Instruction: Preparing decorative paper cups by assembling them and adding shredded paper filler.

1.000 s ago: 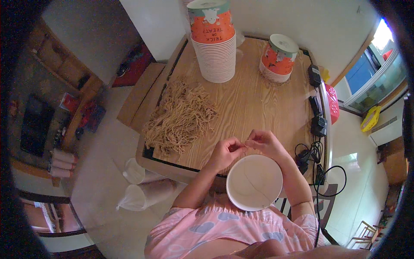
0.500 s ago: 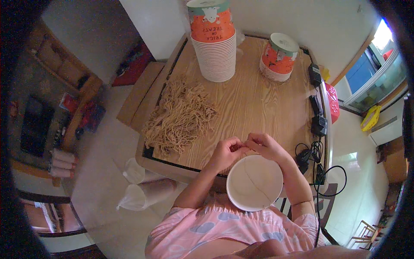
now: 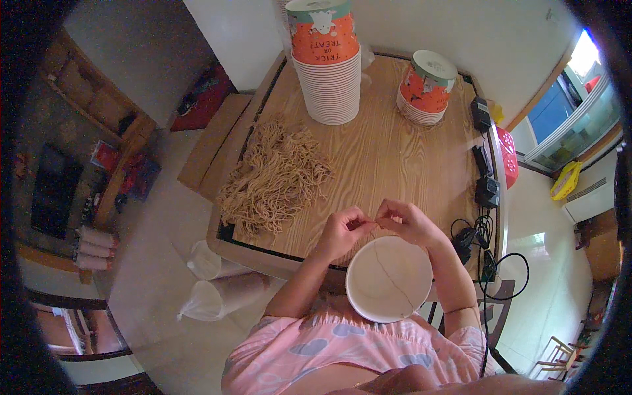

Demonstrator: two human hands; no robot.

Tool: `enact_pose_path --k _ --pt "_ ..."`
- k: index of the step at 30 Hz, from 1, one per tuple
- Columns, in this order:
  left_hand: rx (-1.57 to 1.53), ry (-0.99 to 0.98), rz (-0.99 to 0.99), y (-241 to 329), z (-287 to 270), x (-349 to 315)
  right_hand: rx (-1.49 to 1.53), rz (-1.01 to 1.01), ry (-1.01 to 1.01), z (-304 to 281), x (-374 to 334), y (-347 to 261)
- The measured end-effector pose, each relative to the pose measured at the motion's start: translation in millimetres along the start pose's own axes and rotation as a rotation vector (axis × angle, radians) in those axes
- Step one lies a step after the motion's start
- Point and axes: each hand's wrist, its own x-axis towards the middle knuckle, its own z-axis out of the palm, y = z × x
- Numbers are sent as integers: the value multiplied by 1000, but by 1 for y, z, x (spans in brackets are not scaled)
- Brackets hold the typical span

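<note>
A white round paper bucket (image 3: 368,289) sits against my body at the table's near edge, its pale open mouth toward me. One thin tan twine (image 3: 390,273) runs across it from the lower right rim up to my fingers. Just above the far rim, my left hand (image 3: 345,234) and my right hand (image 3: 408,224) meet fingertip to fingertip. Both are closed in a pinch on the upper end of the twine; the exact grip is too small to make out. To the left lies a loose heap of tan twine pieces (image 3: 276,181) on the wooden tabletop (image 3: 375,158).
Toward the back stands a tall stack of upturned orange, green and white paper buckets (image 3: 332,85). A shorter stack (image 3: 428,89) is at the back right. Black adapters (image 3: 487,191) and coiled cables (image 3: 484,230) line the right edge. Wrapped bucket stacks (image 3: 224,296) lie on the floor at left.
My fingertips have shifted slightly at the twine's end, the right hand rising a little. The twine across the bucket has changed its curve slightly. The bucket stays in place.
</note>
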Motion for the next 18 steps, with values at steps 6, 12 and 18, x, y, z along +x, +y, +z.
enact_pose_path --k 6,12,18 --pt "2 5 10 -3 2 0 -24 60 -9 2 0 3" --pt "-8 -10 5 -5 2 -1 22 98 -8 3 -1 -10" --pt "13 -13 -1 -4 3 1 -66 95 -12 0 -1 2"
